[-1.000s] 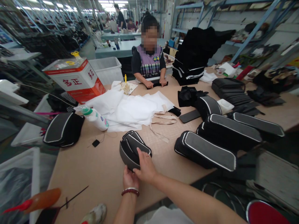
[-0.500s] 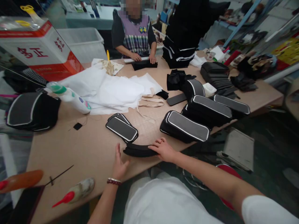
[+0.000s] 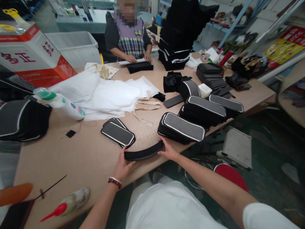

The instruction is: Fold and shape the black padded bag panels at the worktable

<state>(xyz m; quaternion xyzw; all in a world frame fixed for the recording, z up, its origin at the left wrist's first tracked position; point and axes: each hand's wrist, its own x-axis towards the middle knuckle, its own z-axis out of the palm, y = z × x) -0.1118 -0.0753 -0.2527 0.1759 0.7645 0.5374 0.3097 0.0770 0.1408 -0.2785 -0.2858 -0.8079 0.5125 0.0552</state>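
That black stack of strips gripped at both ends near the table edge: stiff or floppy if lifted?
The black strip stack bows upward between the left hand and right hand, so it probably flexes rather than staying rigid. It holds an even arc without drooping, suggesting some springiness. Its loose layers could slide apart if gripped at one end only.

The curved strip (image 3: 144,153) is black, the pads (image 3: 118,134) are grey with white edge, and the desk (image 3: 78,159) is light brown.

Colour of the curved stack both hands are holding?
Black; the curved stack shows best in the head view.
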